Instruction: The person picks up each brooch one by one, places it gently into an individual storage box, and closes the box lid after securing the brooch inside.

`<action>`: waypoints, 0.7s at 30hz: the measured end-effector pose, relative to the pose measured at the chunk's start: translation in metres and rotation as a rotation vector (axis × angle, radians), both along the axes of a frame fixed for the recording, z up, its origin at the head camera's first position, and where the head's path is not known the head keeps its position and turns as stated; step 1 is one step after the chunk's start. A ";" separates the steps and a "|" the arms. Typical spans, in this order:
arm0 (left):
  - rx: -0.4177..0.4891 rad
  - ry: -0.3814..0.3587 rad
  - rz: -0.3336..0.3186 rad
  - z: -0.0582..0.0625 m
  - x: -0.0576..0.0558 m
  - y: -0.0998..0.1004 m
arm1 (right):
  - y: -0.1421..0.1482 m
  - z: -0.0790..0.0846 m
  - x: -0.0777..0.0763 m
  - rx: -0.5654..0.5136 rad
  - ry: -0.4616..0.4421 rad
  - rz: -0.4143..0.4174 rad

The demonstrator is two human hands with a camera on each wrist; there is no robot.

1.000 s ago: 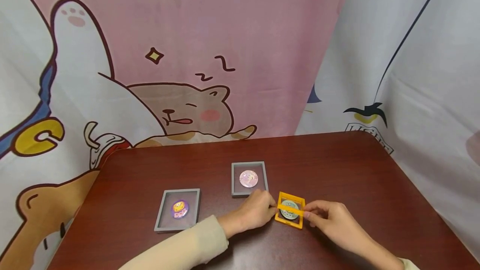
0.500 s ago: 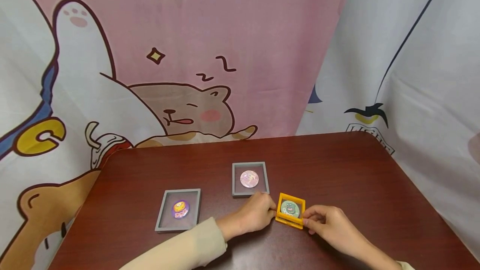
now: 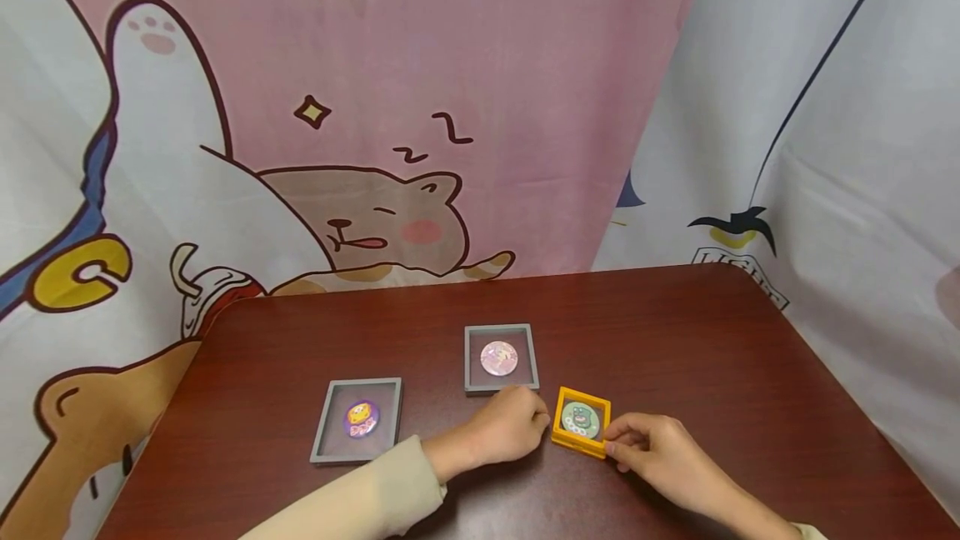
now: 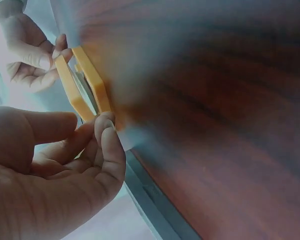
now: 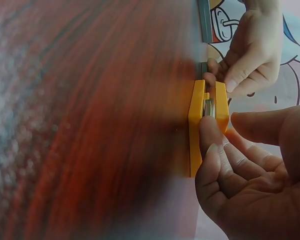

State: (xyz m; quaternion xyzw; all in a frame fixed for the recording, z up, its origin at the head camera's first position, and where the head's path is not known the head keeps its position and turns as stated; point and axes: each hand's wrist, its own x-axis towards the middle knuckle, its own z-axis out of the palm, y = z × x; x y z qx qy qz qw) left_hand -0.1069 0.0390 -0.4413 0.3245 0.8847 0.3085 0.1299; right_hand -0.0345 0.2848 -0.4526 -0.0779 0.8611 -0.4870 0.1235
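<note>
A small yellow display frame (image 3: 582, 450) with a round green badge (image 3: 581, 420) lies on the table between both hands. Seen from the side in the right wrist view, its lid (image 5: 222, 107) sits just above the base (image 5: 194, 132), with a narrow gap where the badge's edge shows. My left hand (image 3: 506, 427) is at the left edge, curled fingers touching the frame in the left wrist view. At the opposite edge, my right hand (image 3: 667, 452) holds the frame with fingertips and thumb. How firmly each thumb touches is hard to tell.
A grey frame (image 3: 468, 357) with a pink badge (image 3: 498, 358) lies just behind my left hand. Further left is another grey frame (image 3: 324, 419) with a purple and orange badge (image 3: 362, 419). A printed curtain (image 3: 525, 107) hangs behind the dark red table (image 3: 637, 332).
The yellow lid, raised edge-on a second ago, has come down over the green badge and lies nearly flat on the base. My left hand has shifted slightly left; the right has hardly moved.
</note>
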 end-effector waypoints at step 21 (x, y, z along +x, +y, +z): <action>0.035 0.022 -0.021 -0.008 0.007 0.002 | 0.001 -0.006 -0.003 0.018 0.033 0.024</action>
